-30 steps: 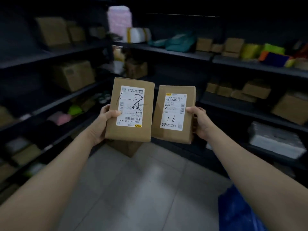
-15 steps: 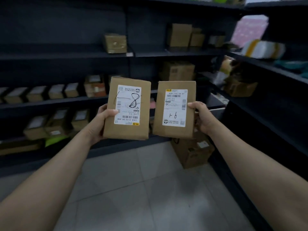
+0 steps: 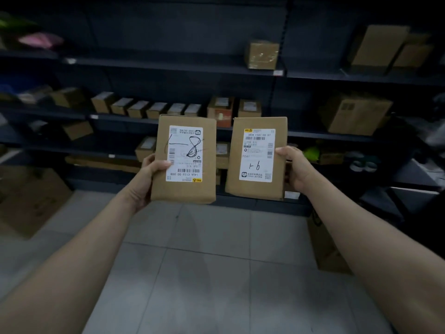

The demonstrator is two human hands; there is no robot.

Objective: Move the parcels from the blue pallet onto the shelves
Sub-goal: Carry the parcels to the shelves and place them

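dark shelves [image 3: 168,66] behind, left hand [image 3: 149,175] gripping parcel marked 8 [image 3: 184,191], right hand [image 3: 295,169] gripping parcel labelled f047 [image 3: 256,189]

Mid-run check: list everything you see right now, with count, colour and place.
left parcel: one, brown, white label, held up centre-left
right parcel: one, brown, white label, held up centre-right
shelves: several tiers, dark, ahead
small boxes: a row, brown, middle shelf
taped box: one, brown, upper shelf
large box: one, brown, middle shelf, right
left floor carton: one, brown, floor, far left
right floor carton: one, brown, floor, right
floor: grey tiles, below
left hand: one, grips left parcel's left edge
right hand: one, grips right parcel's right edge
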